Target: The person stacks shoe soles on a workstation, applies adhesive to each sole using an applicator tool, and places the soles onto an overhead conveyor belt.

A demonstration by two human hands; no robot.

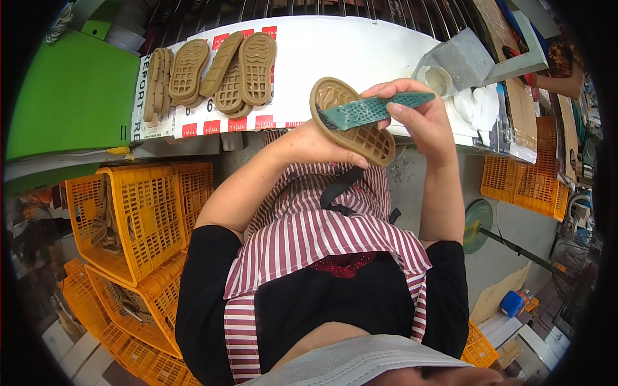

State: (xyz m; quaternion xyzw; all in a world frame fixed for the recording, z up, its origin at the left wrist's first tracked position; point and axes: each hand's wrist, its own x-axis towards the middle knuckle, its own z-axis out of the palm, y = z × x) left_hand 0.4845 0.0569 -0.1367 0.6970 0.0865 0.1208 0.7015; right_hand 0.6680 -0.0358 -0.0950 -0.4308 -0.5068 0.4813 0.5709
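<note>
My left hand is closed around the edge of a tan shoe sole, which is tilted above the front edge of the table. Its inner face, with wavy ridges and a square grid of hollows, points up. In my right hand a flat green piece with a dotted, mesh-like texture is pinched between thumb and fingers. The green piece lies across the sole, its left end at the sole's left rim; whether it touches the hollows I cannot tell. Several matching soles lie in small stacks at the table's left.
A white tabletop spans the far side. At its right stand a grey metal block and a whitish cup, near crumpled white material. A green panel is at left. Orange crates are stacked below; another crate sits right.
</note>
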